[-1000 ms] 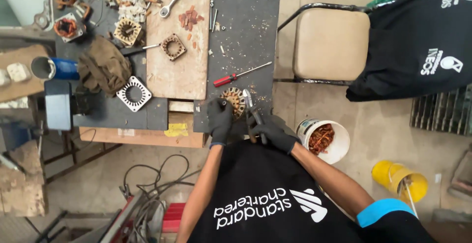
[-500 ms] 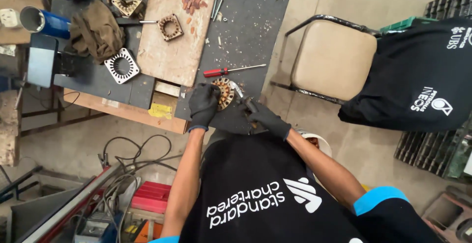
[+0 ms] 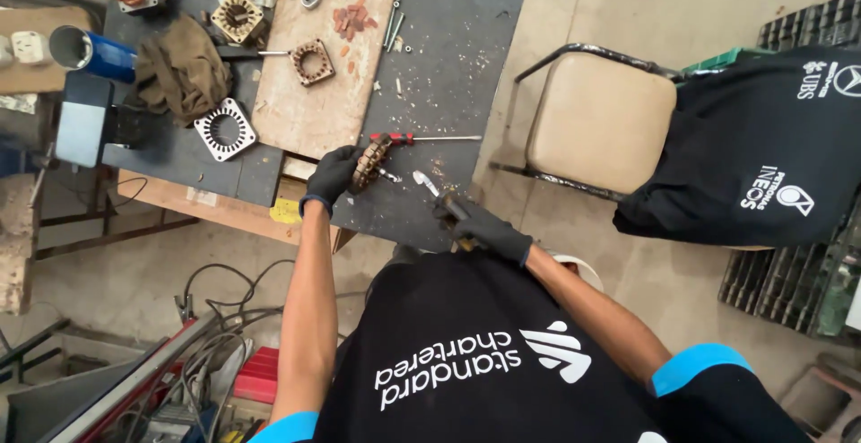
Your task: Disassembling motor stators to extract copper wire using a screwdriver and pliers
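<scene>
Held a small motor stator (image 3: 369,161) on edge in the gloved left hand (image 3: 336,172), fingers clenched around its rim, copper winding visible inside the core. Pressed it down on the dark bench top (image 3: 466,48), near the front edge. Gripped a pair of pliers (image 3: 429,185) in the gloved right hand (image 3: 480,228), fingers wrapped tight round the handles, the metal nose pointed at the stator and stopped just short of the left fingertips. Could not tell whether the nose was open or pinched on a strand.

Judged the stripping of this piece as partly done at most: saw copper in the slots, and no loose coil beside the fingers.

Found signs of finished pieces farther from the hands: a bare pale laminated ring (image 3: 224,129) well beyond the left knuckles, a bare brown square core (image 3: 312,62) on the wooden board (image 3: 314,111), and a small heap of copper-coloured scraps (image 3: 354,17) farther up that board. Noted one more core (image 3: 238,17) near the far edge, too small to judge.

Had a red-handled screwdriver (image 3: 421,138) lying just beyond the left fingertips, untouched by either hand.
</scene>
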